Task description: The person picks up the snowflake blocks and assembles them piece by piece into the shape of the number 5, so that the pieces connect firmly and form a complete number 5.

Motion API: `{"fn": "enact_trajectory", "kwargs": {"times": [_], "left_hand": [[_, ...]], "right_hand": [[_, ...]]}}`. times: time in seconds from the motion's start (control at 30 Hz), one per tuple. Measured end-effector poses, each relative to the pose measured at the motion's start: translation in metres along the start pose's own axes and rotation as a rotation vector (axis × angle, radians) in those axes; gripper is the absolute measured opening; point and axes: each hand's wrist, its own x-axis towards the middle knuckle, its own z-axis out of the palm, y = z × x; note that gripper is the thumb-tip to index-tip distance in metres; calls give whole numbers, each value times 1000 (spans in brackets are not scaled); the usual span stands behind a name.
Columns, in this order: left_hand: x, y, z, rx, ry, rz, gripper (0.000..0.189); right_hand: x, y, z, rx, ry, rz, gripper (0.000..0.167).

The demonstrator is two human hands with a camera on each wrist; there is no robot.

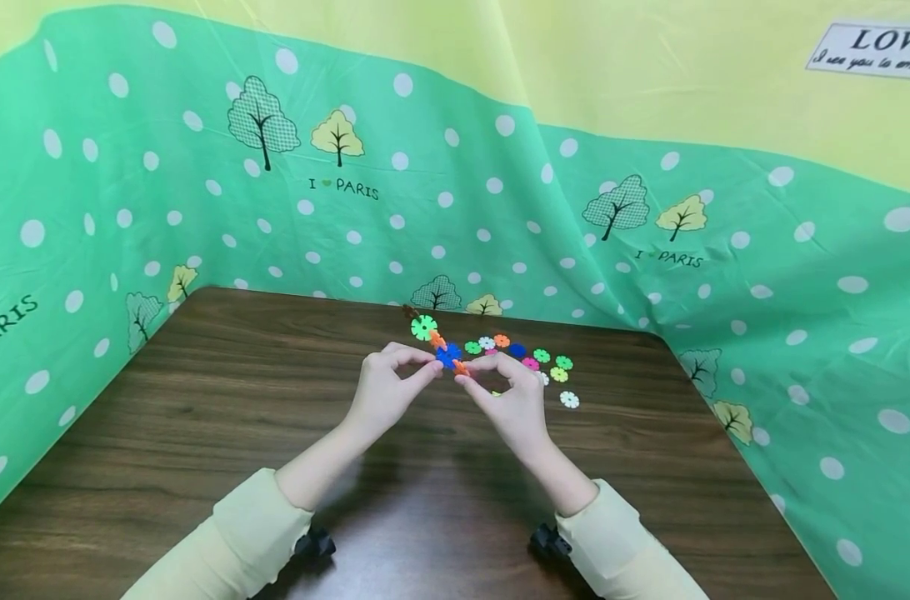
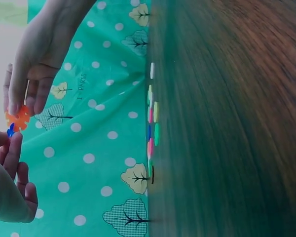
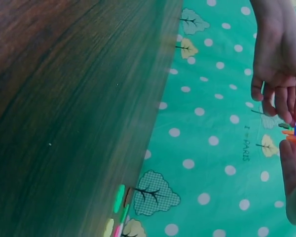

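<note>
Both hands are raised above the table, close together over a short chain of slotted plastic snowflake discs. Between thumb and fingertip, the left hand (image 1: 387, 379) pinches a blue snowflake disc (image 1: 448, 356). An orange snowflake disc (image 2: 20, 118) is pinched by the right hand (image 1: 517, 404) and touches the blue one at its edge. Beyond the blue disc, a second orange disc (image 1: 437, 340) leads to a light green disc (image 1: 423, 327). A brown disc (image 1: 410, 312) shows behind the green one; I cannot tell whether it is joined. Fingers partly cover the held discs.
Loose snowflake discs in several colours lie on the dark wooden table (image 1: 200, 417), behind and right of the hands, including a white disc (image 1: 569, 400) and a green disc (image 1: 563, 362). A green dotted curtain (image 1: 462, 225) hangs along the table's far edge.
</note>
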Motion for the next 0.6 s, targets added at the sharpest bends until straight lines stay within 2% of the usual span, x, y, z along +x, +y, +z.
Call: {"fn": "enact_trajectory", "kwargs": {"times": [0.17,0.3,0.53,0.6], "left_hand": [[3,-1,-2,-58,-25,-63,8],[6,-3,-7,-13,-71,-91,8],[12,-1,-18,103,-250,-40,5],[13,0,-18,121,-287,-31,4]], "right_hand": [[0,2,-2,32,-59,33,20],[1,4,-6,98,-97,113,17],[1,40,-1,197,-185,334,20],[2,40,0,232,-208,403,21]]}}
